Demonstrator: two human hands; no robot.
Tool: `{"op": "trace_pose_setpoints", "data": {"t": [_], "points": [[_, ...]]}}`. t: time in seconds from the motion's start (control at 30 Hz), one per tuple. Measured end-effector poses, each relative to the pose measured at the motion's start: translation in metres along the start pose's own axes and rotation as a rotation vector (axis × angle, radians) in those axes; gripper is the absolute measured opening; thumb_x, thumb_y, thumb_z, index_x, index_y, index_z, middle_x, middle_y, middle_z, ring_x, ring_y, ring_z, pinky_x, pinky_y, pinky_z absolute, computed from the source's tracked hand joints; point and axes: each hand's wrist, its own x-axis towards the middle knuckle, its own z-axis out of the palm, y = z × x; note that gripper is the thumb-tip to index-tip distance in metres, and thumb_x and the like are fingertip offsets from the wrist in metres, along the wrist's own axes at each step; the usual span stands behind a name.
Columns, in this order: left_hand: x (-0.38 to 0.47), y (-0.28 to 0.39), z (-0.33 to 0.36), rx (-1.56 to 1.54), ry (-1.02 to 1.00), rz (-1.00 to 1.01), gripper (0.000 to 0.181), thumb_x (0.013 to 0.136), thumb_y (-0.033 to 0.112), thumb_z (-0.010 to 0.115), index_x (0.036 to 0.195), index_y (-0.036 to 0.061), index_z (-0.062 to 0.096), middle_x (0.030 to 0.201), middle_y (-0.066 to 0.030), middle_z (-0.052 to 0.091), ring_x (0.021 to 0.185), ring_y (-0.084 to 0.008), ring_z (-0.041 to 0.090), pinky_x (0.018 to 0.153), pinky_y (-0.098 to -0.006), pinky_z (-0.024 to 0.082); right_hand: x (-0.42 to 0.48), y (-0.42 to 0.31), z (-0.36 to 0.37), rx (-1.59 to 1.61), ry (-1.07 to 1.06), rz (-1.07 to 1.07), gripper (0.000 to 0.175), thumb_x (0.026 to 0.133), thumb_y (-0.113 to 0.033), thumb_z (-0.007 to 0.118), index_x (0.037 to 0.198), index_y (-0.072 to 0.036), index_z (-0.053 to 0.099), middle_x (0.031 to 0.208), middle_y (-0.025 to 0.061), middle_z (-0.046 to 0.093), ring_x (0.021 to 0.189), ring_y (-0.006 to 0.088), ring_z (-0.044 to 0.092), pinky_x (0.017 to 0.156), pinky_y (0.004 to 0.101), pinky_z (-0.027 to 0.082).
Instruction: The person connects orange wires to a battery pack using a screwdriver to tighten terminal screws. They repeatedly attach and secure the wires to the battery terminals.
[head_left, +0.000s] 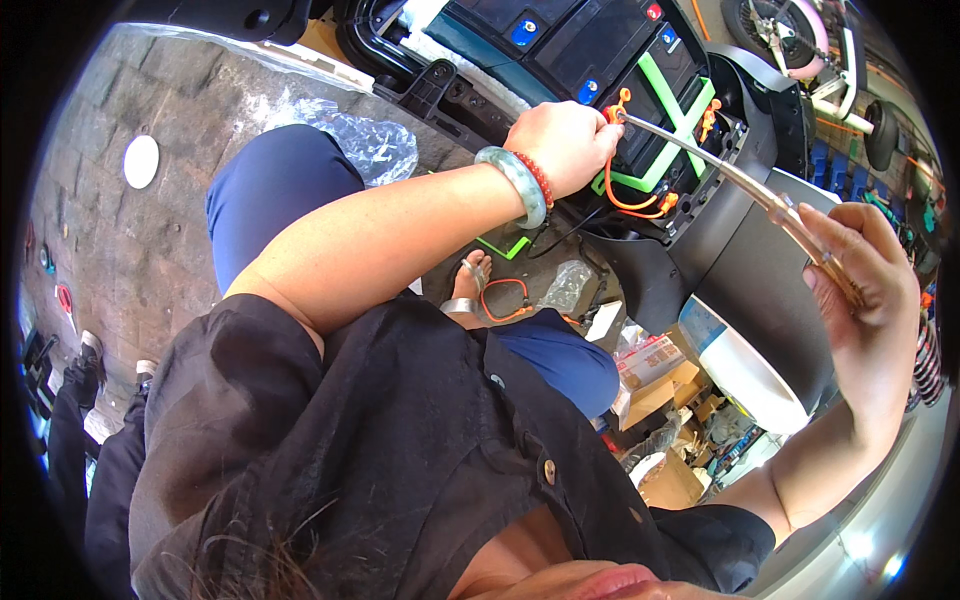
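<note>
My left hand (566, 146), with a stone bangle and red beads at the wrist, pinches the orange terminal cover (615, 112) of a short orange cable (611, 187) at a black battery (652, 90). My right hand (862, 277) grips the clear amber handle of a long screwdriver (720, 165). Its shaft slopes to the left, with the tip at that orange cover. Whether the tip sits in a screw is hidden. Bright green straps (679, 135) cross over the battery. Another orange terminal cover (709, 120) stands on its right side.
Batteries with blue terminals (525, 30) fill the vehicle's black frame. On the floor lie clear plastic film (367, 146), a loose orange cable (487, 300) and a green strap piece (514, 247). Cardboard boxes (652, 375) are at lower right. Another person's legs (112, 450) show at left.
</note>
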Motion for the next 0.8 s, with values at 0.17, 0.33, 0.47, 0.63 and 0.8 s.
{"op": "trace_pose_setpoints", "data": {"t": [0.17, 0.33, 0.47, 0.63, 0.8], "points": [[-0.004, -0.003, 0.004, -0.035, 0.026, -0.011, 0.036, 0.090, 0.040, 0.052, 0.085, 0.0096, 0.072, 0.075, -0.0113, 0.067, 0.073, -0.0267, 0.065, 0.070, -0.0370, 0.050, 0.009, 0.010, -0.004, 0.230, -0.084, 0.067, 0.037, 0.071, 0.018, 0.057, 0.105, 0.006, 0.061, 0.090, 0.0084, 0.051, 0.073, 0.0147, 0.052, 0.065, 0.0220, 0.041], [-0.009, -0.014, 0.016, -0.316, -0.032, -0.087, 0.032, 0.086, 0.033, 0.062, 0.093, 0.0037, 0.071, 0.077, -0.0095, 0.069, 0.073, -0.0128, 0.064, 0.071, -0.0286, 0.049, 0.009, 0.012, -0.020, -0.063, -0.123, -0.087, 0.049, 0.072, 0.021, 0.051, 0.115, -0.001, 0.054, 0.116, 0.0062, 0.046, 0.080, 0.0118, 0.052, 0.067, 0.0202, 0.043], [-0.004, -0.021, 0.020, -0.450, 0.017, -0.095, 0.032, 0.079, 0.037, 0.061, 0.087, 0.0088, 0.073, 0.078, -0.0115, 0.069, 0.076, -0.0258, 0.066, 0.075, -0.0353, 0.050, 0.001, 0.014, -0.028, -0.079, -0.113, -0.149, 0.054, 0.071, 0.023, 0.045, 0.117, -0.004, 0.050, 0.127, 0.0066, 0.040, 0.094, 0.0110, 0.054, 0.076, 0.0204, 0.046], [-0.001, -0.023, 0.021, -0.440, -0.040, -0.127, 0.028, 0.086, 0.027, 0.062, 0.090, 0.0011, 0.071, 0.083, -0.0050, 0.071, 0.077, -0.0099, 0.063, 0.076, -0.0260, 0.048, -0.011, 0.017, -0.020, 0.011, 0.077, -0.054, 0.031, 0.092, -0.009, 0.052, 0.123, -0.005, 0.054, 0.114, 0.0064, 0.057, 0.080, 0.0056, 0.054, 0.069, 0.0163, 0.043], [0.000, -0.026, 0.023, -0.552, -0.009, -0.071, 0.031, 0.082, 0.033, 0.062, 0.086, 0.0033, 0.072, 0.076, -0.0086, 0.069, 0.070, -0.0168, 0.064, 0.069, -0.0306, 0.049, -0.010, 0.018, -0.025, -0.055, 0.038, 0.057, 0.045, 0.097, -0.032, 0.049, 0.133, -0.005, 0.045, 0.114, 0.0090, 0.058, 0.064, 0.0040, 0.049, 0.058, 0.0159, 0.040]]}}
